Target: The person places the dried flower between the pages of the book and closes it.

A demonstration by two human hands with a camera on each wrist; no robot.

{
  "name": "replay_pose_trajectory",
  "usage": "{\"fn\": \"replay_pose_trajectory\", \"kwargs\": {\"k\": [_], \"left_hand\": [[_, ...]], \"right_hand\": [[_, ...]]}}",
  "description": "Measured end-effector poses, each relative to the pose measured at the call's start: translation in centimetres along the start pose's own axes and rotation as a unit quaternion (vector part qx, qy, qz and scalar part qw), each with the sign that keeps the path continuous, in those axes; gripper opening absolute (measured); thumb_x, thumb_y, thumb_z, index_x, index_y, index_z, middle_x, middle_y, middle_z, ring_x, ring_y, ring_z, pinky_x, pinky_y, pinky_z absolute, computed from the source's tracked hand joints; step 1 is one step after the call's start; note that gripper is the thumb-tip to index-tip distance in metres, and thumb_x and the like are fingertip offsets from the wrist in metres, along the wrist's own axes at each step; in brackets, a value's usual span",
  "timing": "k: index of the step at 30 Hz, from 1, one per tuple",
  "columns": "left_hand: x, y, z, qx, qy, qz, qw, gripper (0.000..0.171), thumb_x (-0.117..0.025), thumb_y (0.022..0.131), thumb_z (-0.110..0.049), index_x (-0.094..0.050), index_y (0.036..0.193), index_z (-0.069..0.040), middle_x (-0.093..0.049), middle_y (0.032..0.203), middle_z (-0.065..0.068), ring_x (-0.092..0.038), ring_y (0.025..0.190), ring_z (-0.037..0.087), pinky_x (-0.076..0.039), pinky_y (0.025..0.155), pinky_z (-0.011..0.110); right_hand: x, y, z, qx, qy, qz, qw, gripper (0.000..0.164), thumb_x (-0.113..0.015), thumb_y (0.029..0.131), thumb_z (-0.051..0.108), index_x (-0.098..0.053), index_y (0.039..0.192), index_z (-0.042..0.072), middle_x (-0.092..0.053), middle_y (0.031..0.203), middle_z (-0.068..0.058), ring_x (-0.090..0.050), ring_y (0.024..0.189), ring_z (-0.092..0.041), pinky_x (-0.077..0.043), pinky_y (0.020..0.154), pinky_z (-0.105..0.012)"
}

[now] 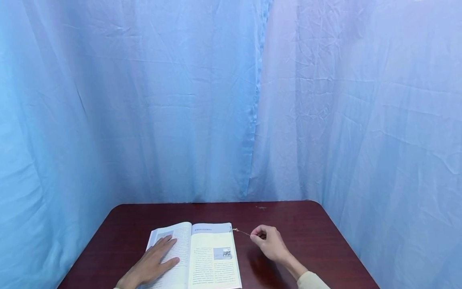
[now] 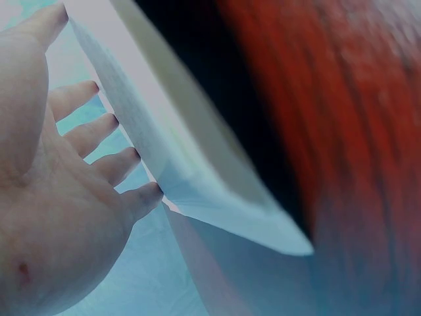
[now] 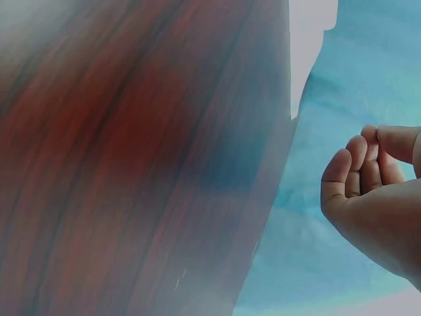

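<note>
An open book [image 1: 213,257] lies on the table, its printed pages spread and a small picture on the right-hand page. My left hand [image 1: 154,259] rests on the left page with straight, spread fingers; in the left wrist view, the fingertips [image 2: 128,158] touch the page. Beyond the book's right edge, my right hand [image 1: 268,241] pinches the end of a thin bookmark cord [image 1: 244,233] between thumb and index finger. The cord runs taut to a small gold-coloured ornament [image 1: 235,230] at the page's upper right edge. In the right wrist view the cord is too fine to make out.
The dark red-brown wooden table [image 1: 306,224] has rounded far corners. Blue curtains [image 1: 195,104] hang behind it and on both sides.
</note>
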State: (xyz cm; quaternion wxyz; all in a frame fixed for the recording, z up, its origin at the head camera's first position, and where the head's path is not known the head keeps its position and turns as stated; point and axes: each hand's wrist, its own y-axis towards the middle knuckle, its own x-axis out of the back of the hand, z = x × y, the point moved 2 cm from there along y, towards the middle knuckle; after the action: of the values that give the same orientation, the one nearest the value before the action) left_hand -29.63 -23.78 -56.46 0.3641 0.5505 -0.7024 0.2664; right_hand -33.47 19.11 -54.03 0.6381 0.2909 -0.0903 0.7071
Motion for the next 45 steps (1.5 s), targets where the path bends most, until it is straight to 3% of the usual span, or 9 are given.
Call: {"fn": "replay_pose_trajectory", "kwargs": {"k": [7,12,23,32,45], "left_hand": [[0.2,-0.1,0.0,-0.015,-0.003,-0.005,0.9999,0.076,-0.076,0.105,-0.049,-0.058,0.163,-0.003,-0.045,0.176,0.030,-0.035,0.165,0.063,-0.028,0.128,0.087],[0.0,-0.2,0.2,-0.008,-0.003,-0.004,1.0000,0.077,-0.076,0.105,-0.050,-0.057,0.164,-0.004,-0.044,0.177,0.029,-0.033,0.166,0.061,-0.025,0.130,0.086],[-0.1,-0.3,0.3,-0.003,-0.009,-0.001,1.0000,0.078,-0.075,0.106,-0.050,-0.055,0.166,-0.005,-0.042,0.178,0.029,-0.031,0.167,0.062,-0.023,0.132,0.085],[0.1,-0.2,0.0,0.005,-0.013,0.002,0.9999,0.077,-0.075,0.106,-0.051,-0.055,0.166,-0.006,-0.042,0.178,0.028,-0.031,0.168,0.061,-0.023,0.132,0.086],[-0.2,-0.2,0.4,-0.003,-0.010,-0.003,0.9999,0.077,-0.075,0.105,-0.051,-0.056,0.165,-0.006,-0.044,0.178,0.028,-0.032,0.167,0.061,-0.024,0.132,0.085]], "right_hand": [[-3.4,0.7,1.5,0.017,0.014,0.036,0.999,0.008,-0.080,0.105,0.011,-0.078,0.097,0.009,-0.079,0.088,-0.002,-0.065,0.076,-0.002,-0.053,0.069,-0.019],[-5.8,1.1,2.7,0.026,0.029,0.042,0.998,0.008,-0.080,0.104,0.009,-0.078,0.095,0.008,-0.079,0.086,-0.003,-0.064,0.073,-0.001,-0.053,0.068,-0.018],[-9.7,1.5,5.0,-0.027,0.057,0.059,0.996,0.008,-0.080,0.102,0.008,-0.078,0.095,0.007,-0.074,0.085,-0.002,-0.064,0.075,-0.011,-0.052,0.067,-0.021],[-11.3,2.0,5.3,-0.045,0.023,0.027,0.998,0.011,-0.080,0.098,0.007,-0.078,0.088,0.011,-0.073,0.079,0.002,-0.062,0.073,-0.011,-0.050,0.067,-0.023],[-11.8,2.0,4.5,-0.015,-0.012,0.013,1.000,0.013,-0.083,0.094,0.007,-0.078,0.084,0.014,-0.071,0.074,0.007,-0.058,0.066,0.000,-0.049,0.066,-0.019]]}}
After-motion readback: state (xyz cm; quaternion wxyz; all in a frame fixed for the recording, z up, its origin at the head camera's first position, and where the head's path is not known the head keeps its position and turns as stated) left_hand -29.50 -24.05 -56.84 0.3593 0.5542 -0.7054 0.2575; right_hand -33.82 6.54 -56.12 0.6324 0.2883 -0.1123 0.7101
